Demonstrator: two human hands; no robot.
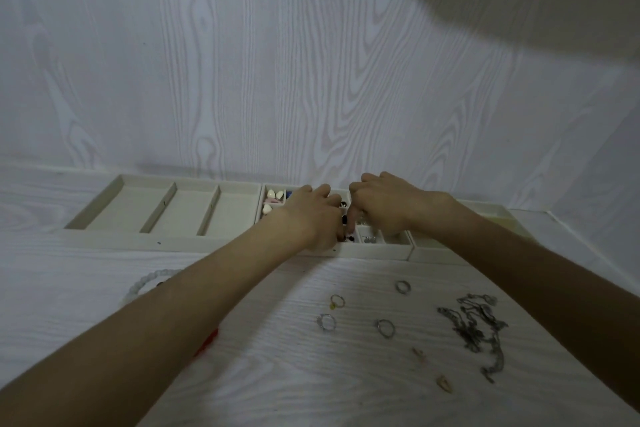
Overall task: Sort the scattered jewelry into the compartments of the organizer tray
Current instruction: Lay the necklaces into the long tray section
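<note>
Both hands work over the small compartments of the cream fabric-lined organizer tray [162,239], fingers curled.

The left hand [313,218] and right hand [382,206] pinch small dark beaded pieces [344,218] there, probably seating them; 4 silver rings [385,328] and a tangled grey chain [476,326] wait nearer than the tray.

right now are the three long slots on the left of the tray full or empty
Empty: the three long slots of the tray show only bare lining, no jewelry.

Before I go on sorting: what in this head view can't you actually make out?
- What the left hand and right hand hold: fingers curl down into the tray, hiding any grip.
- Bead bracelet: left forearm covers most.
- Red item: forearm hides most.
- Chains: tangled, count unclear.
</note>
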